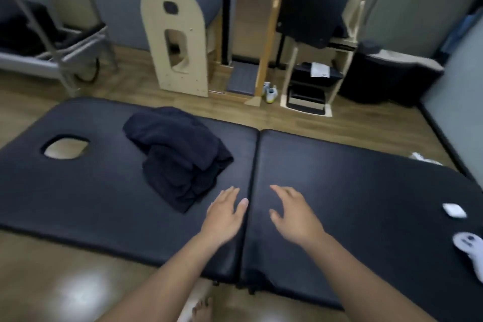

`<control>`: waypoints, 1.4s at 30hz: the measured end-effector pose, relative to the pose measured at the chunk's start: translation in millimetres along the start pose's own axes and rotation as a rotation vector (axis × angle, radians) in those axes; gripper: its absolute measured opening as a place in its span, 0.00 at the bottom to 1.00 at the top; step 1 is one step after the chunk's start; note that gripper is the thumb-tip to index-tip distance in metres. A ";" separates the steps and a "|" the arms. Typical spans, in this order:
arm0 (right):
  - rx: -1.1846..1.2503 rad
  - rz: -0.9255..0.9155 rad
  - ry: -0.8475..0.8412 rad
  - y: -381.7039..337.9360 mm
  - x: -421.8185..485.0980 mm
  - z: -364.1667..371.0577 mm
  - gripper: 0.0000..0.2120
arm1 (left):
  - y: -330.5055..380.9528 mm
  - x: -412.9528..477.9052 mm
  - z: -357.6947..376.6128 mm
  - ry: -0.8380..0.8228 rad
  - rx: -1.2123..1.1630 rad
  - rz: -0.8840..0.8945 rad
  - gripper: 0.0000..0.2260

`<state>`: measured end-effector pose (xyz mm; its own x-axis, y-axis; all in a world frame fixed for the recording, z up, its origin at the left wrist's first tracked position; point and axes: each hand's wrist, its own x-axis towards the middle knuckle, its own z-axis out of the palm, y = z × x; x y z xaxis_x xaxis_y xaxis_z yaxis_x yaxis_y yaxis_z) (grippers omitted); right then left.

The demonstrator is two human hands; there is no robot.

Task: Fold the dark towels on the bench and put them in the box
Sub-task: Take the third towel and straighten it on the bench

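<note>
Both hands hover just above the black padded table (339, 191), palms down and fingers spread, holding nothing. The left hand (224, 213) is just left of the seam that splits the pad, the right hand (294, 213) just right of it. The dark towels (177, 154) lie in a rumpled heap on the left half, near the left hand's fingertips, between the seam and the face hole (65, 147). A small white case (454, 210) and a white controller (470, 248) sit at the far right edge.

Navy crumpled cloth towels (177, 154) on the black padded vinyl bench (339, 191); beyond that bench, a cream arched wooden barrel (172, 47) with a grey top, tan floor.
</note>
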<state>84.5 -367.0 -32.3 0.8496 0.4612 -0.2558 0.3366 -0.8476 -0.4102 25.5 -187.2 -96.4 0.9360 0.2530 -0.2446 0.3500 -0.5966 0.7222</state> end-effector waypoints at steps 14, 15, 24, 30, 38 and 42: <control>0.880 0.526 -0.251 -143.4 192.9 108.5 0.35 | -153.4 2.4 -66.7 0.239 -0.399 -0.437 0.24; 1.005 0.602 -0.270 -145.1 205.7 110.6 0.34 | -153.7 1.5 -68.4 0.259 -0.411 -0.451 0.24; 1.256 0.420 -0.091 -145.2 236.1 23.9 0.13 | -96.7 38.6 -76.1 0.337 -0.475 -0.435 0.21; 1.660 0.133 0.232 -111.4 224.7 -200.9 0.09 | -24.3 78.0 -64.4 0.229 -0.430 -0.346 0.30; 1.939 0.392 0.472 32.5 126.3 -202.4 0.15 | 10.3 111.5 20.7 -0.107 -0.214 -0.350 0.11; 1.934 0.662 0.471 75.1 92.6 -163.0 0.16 | 6.2 85.1 55.3 -0.255 -0.358 -0.446 0.11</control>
<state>254.6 -430.8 55.9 0.7557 -0.0744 -0.6507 -0.4779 0.6168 -0.6255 109.3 -211.5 -148.5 0.6976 0.2027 -0.6872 0.7162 -0.1726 0.6762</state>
